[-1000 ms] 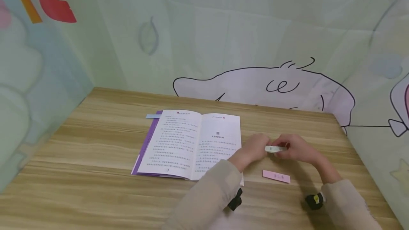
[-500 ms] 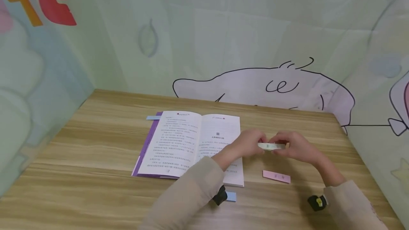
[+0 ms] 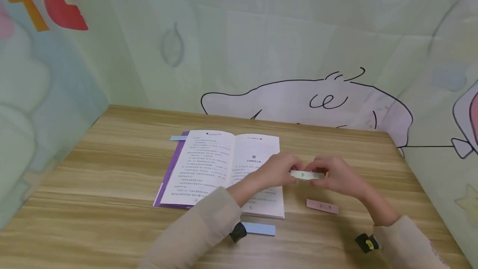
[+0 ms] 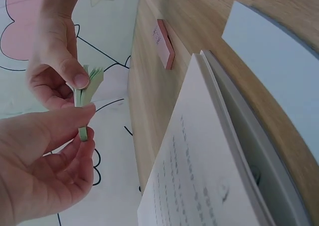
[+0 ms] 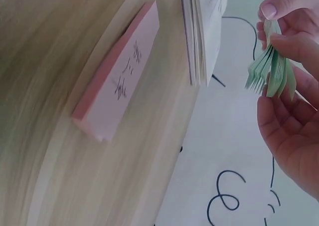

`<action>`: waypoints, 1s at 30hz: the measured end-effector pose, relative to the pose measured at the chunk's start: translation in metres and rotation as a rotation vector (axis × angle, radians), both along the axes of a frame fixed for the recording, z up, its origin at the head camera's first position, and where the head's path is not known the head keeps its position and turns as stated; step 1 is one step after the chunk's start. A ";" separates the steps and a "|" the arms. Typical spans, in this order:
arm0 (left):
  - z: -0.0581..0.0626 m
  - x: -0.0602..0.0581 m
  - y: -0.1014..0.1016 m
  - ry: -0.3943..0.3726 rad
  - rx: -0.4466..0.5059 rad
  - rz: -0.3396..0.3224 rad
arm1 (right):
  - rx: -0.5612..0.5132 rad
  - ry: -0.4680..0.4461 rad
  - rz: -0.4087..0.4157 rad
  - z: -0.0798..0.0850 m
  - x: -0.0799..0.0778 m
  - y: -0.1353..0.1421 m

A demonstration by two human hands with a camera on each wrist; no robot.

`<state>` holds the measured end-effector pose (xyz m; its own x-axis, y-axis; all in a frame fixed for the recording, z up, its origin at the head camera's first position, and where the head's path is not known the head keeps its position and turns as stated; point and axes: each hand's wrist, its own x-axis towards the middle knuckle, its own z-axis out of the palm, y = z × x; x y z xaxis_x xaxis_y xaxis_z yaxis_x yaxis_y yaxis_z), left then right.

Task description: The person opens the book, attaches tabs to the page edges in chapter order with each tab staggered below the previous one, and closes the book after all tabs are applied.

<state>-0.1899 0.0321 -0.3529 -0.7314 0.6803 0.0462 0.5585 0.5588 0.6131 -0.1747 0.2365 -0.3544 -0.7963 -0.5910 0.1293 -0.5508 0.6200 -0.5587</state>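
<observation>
Both hands hold a narrow pale green sticky note pad (image 3: 307,175) above the table, close to the right edge of an open book (image 3: 205,169). My left hand (image 3: 276,171) pinches one end between thumb and fingers. The right hand (image 3: 334,173) grips the other end. In the right wrist view the pad's sheets (image 5: 264,69) fan apart by the right thumb. Handwriting marks the pad's top in the head view. A pink sticky note pad (image 3: 322,206) with handwriting lies on the table below the right hand.
A blue sticky note pad (image 3: 261,228) lies in front of the book, partly behind the black left wrist camera (image 3: 237,232). A light blue tab (image 3: 178,138) sticks out from the book's left side. Printed cloth (image 3: 242,45) stands behind the wooden table (image 3: 93,169).
Both hands have moved left with the green sticky note pad, toward the book. The left forearm has shifted left, uncovering the blue pad. The pink pad stays in place.
</observation>
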 end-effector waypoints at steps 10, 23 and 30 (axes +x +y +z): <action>-0.003 0.013 -0.032 -0.069 0.033 -0.021 | -0.005 -0.010 0.033 -0.003 0.015 -0.028; -0.002 0.040 -0.059 -0.030 0.035 -0.026 | -0.035 0.050 0.078 -0.005 0.034 -0.054; -0.007 0.052 -0.071 0.033 0.024 -0.006 | -0.035 0.040 0.101 -0.008 0.041 -0.066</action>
